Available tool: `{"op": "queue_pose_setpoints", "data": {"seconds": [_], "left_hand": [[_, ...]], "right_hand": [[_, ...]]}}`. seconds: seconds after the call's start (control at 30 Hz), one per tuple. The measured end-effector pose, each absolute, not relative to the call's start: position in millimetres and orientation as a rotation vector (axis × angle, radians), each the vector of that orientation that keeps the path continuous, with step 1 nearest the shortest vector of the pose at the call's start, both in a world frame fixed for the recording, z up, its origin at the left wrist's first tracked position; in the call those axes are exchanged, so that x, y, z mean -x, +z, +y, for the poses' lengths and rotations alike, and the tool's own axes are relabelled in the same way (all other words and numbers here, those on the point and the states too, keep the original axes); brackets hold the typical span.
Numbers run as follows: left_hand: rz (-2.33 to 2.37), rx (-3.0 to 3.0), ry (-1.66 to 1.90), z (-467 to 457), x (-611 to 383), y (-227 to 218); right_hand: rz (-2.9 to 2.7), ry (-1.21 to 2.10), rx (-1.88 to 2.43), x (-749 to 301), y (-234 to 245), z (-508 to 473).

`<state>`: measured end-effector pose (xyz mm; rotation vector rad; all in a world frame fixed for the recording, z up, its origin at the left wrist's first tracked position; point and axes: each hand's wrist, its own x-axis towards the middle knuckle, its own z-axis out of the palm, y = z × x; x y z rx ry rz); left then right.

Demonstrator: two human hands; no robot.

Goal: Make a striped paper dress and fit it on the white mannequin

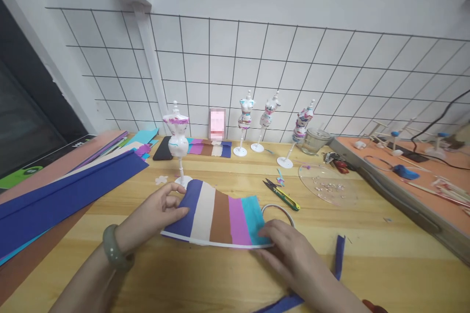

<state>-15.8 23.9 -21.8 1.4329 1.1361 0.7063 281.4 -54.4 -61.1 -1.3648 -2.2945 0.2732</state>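
A striped crepe-paper-like sheet (221,217) is held off the table in front of me, its bands running blue, cream, brown, pink-purple and turquoise. A white strip lines its near edge. My left hand (167,210) pinches the blue end between thumb and fingers. At the turquoise end, my right hand (288,249) grips the near corner, with its thumb underneath. Just behind the sheet's left end stands a white mini dress form (178,139) with purple and turquoise marks; the sheet hides part of its base. A ring-shaped band (278,207) lies partly behind the sheet near my right hand.
Thread snips (282,194) lie behind the ring. Several more dress forms (246,112) stand along the back, beside a glass jar (316,141). A clear dish (326,186) holds small beads. Coloured paper sheets (73,190) are stacked left. Blue strips (340,257) lie near my right arm.
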Motion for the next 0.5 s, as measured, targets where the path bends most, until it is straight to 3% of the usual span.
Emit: {"op": "queue_pose_setpoints", "data": {"seconds": [0.23,0.5], "left_hand": [[1.049,-1.274,0.747,19,13,-7],[1.051,-1.307,0.807,19,15,-10]], "right_hand": [[-2.288,0.487,1.529,-322,-48,-49],[-2.41,0.214,1.622,-313,-50,-52]]}}
